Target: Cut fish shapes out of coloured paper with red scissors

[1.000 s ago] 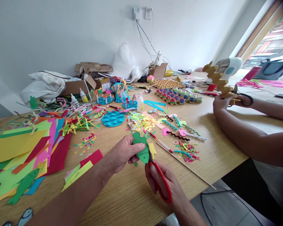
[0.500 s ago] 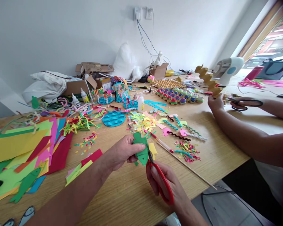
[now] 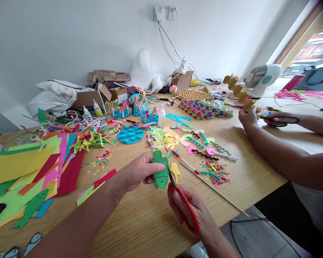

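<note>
Green paper fish [image 3: 161, 175]: my left grip [image 3: 140, 172] is pinching it, nearer me than the blue tray [image 3: 130, 134]; my right grip [image 3: 197, 203] is grasping red scissors [image 3: 191, 210]; turning fish, not scissors, should be helping.

The flat green fish [image 3: 160, 175] has a dark dot eye and dark lines, its head pointing near. The scissors [image 3: 187, 205] have red handles, dark blades by its edge.
</note>
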Demonstrator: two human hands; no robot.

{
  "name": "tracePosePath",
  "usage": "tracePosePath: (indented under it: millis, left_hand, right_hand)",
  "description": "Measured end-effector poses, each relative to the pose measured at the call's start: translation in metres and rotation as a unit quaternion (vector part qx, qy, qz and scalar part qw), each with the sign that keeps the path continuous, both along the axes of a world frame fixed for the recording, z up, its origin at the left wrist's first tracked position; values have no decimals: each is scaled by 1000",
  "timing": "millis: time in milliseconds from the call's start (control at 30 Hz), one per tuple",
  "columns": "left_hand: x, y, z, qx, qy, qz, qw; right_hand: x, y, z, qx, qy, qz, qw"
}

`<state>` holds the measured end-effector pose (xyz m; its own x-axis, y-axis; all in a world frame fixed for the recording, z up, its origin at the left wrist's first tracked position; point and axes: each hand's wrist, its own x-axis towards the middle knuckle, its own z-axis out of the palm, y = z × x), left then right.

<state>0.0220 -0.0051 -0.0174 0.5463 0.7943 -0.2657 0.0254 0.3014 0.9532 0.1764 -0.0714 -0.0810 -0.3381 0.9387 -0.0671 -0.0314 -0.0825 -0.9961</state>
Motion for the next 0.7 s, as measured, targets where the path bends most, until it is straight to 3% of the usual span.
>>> tracePosePath:
  millis: [267, 700]
  left_hand:
    - [-2, 2, -2, 9, -3, -19, 1000]
    - [3, -2, -3, 3, 9, 6, 1000]
  right_hand:
    - [1, -2, 4, 2, -20, -1, 1000]
    - [-1, -2, 4, 23, -11, -6, 1000]
